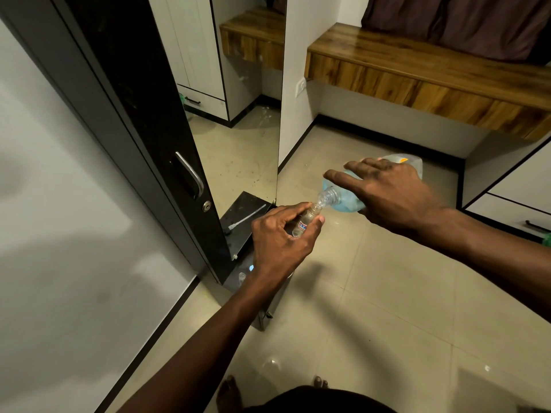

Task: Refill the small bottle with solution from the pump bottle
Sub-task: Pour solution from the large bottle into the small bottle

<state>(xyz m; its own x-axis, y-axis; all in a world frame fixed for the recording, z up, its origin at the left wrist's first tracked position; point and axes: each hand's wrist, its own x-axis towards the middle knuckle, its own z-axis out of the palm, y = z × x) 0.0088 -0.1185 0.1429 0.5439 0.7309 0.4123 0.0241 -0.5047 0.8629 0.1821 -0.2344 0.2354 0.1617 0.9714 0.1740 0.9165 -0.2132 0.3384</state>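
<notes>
We are tipping the pump bottle (346, 198) in our right hand (390, 192), fingers wrapped on it, neck-to-mouth with the small bottle (304, 223) clamped by our left hand (280, 236). Over-tilting risks flooding that narrow mouth and spilling onto the floor (387, 293).

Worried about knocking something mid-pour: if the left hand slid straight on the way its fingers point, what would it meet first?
Probably the pump bottle's open neck, which meets the small bottle just beyond the left hand; depth is uncertain.
</notes>
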